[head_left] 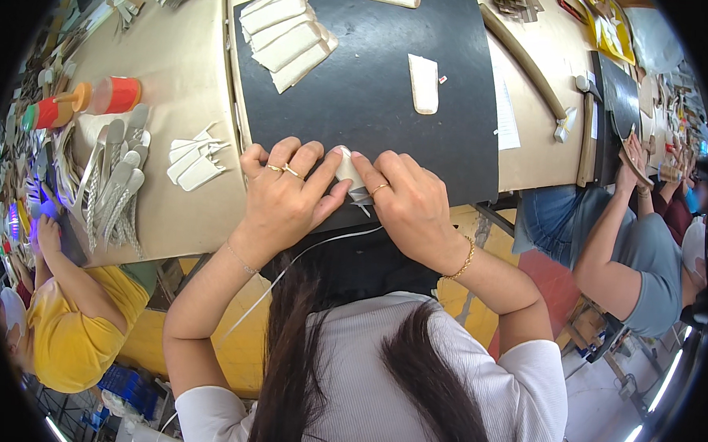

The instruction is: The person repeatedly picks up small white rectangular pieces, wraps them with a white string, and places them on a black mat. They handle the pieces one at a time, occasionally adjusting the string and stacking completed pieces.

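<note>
And here we are with both hands at work: the left hand [288,188] pinches the small pale piece [345,168] between thumb and index, while the right hand [409,198] grips its other side, thumb hidden. Looks like edge-pressing or folding, and the next move probably calls for steady fingertip pressure along that edge. The piece sits right between the hands, at the black mat's [360,79] near edge. Straight beyond the left hand, the stacked pale pieces [287,40]!
</note>
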### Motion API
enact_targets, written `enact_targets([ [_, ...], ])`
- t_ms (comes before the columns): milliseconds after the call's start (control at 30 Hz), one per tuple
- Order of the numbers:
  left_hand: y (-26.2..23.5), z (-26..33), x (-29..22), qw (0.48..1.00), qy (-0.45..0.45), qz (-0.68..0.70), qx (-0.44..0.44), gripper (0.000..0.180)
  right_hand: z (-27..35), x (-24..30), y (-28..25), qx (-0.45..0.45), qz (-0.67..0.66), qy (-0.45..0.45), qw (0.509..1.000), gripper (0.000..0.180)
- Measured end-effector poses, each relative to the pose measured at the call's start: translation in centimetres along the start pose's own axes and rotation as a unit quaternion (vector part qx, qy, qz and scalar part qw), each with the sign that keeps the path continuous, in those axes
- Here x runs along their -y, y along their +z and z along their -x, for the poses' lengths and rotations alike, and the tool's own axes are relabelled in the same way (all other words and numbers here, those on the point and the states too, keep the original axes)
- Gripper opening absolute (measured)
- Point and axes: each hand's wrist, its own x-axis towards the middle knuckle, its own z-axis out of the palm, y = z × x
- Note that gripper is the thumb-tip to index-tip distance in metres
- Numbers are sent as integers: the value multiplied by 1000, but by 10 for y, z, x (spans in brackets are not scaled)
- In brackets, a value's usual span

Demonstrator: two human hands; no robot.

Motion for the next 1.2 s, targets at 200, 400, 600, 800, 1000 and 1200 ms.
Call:
enact_targets([
  [200,-2,-2,-1,1000,13,-12,9,38,0,2,0,4,8,-4,1000,45],
  [400,-5,-2,-2,999,5,2,34,43,-1,4,0,12,26,-15,999,46],
  [600,-3,-1,2,999,3,19,42,45,-4,5,2,15,71,-51,996,46],
  [800,-11,2,15,999,-24,-37,27,46,-21,-2,9,1,43,-87,995,44],
  [1000,-12,3,13,998,-38,-34,27,43,-5,-12,-12,22,23,-94,995,40],
  [1200,-11,2,13,998,-38,-30,25,42,6,-13,-15,34,25,-101,994,37],
])
